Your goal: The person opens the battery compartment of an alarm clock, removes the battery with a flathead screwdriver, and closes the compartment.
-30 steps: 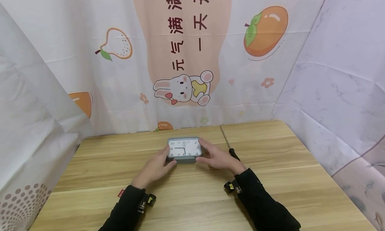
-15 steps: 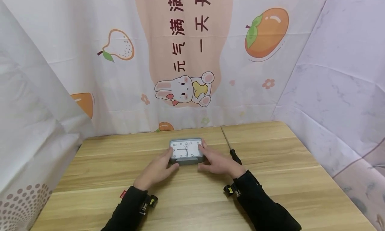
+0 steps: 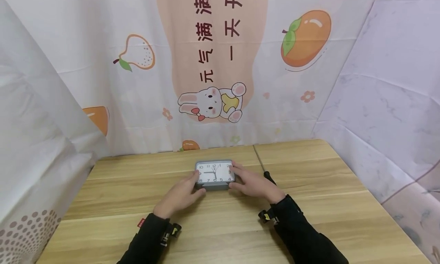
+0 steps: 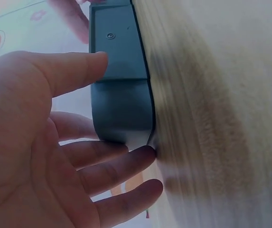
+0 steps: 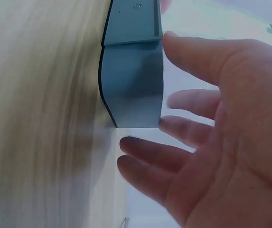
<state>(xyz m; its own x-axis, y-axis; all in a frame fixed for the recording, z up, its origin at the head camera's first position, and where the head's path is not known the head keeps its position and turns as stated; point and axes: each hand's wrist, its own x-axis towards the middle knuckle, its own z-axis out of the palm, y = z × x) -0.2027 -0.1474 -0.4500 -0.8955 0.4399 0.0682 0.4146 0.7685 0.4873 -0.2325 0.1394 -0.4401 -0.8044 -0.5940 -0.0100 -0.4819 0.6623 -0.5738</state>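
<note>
A grey rectangular alarm clock (image 3: 215,175) with a white dial lies face up on the wooden table (image 3: 213,233). My left hand (image 3: 179,194) holds its left end, the thumb (image 4: 90,66) on the near side wall and the fingers round the corner. At the other end my right hand (image 3: 256,183) holds it lightly, the thumb tip at the near edge and fingertips over the dial's right rim. Ring and little fingers of both hands stretch past the clock's ends. The side wall (image 5: 133,85) shows a small screw and a recessed panel.
Behind the right hand lies a screwdriver (image 3: 266,173), its black handle partly hidden by the wrist and its shaft toward the back edge. A printed curtain (image 3: 220,65) hangs along the table's back, with white cloth (image 3: 385,103) on the right side.
The clock has shifted slightly to the right and nearer, both hands moving with it. The right thumb has come back up to the clock's near edge.
</note>
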